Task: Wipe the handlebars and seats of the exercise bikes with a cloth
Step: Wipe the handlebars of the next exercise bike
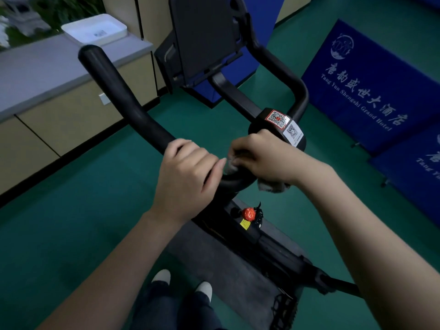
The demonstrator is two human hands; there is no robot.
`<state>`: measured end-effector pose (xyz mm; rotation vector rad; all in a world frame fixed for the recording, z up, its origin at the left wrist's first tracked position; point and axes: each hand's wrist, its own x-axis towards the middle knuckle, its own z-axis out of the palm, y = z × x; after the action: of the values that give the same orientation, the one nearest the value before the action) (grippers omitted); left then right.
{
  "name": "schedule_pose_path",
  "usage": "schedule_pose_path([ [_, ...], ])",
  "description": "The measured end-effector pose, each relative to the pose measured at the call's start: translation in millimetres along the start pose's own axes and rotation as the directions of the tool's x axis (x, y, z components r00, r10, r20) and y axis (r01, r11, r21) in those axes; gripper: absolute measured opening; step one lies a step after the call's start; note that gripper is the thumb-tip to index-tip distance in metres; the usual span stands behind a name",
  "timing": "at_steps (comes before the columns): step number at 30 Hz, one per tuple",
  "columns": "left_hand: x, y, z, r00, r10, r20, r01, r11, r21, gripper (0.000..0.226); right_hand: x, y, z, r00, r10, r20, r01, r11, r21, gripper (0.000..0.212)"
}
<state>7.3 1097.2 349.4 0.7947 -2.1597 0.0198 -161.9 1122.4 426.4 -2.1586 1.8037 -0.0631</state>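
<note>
Only one camera is here, and it sits on my head. It looks forward and down. My left hand (188, 172) on the bar (123, 96) and my right hand (264, 158) with the cloth (271, 185) are close to it, near the middle. My shoes (162, 276) show at the bottom edge, so it tips down a lot. The view is wide and bends at the sides. The top left corner is blurry, maybe plants (59, 8).

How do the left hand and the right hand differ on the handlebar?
The left hand grips the bare handlebar; the right hand holds a grey cloth against it. The left hand sits further left, the right hand beside the QR stickers. Both curl round the same bar.
</note>
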Motion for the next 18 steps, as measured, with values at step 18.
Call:
schedule_pose_path([
  [18, -1, -13, -8, 0.991, 0.062, 0.122, -0.053, 0.995, -0.083, 0.03, -38, -29, 36, 0.892, 0.233, -0.388, -0.1, 0.937, 0.333, 0.006],
])
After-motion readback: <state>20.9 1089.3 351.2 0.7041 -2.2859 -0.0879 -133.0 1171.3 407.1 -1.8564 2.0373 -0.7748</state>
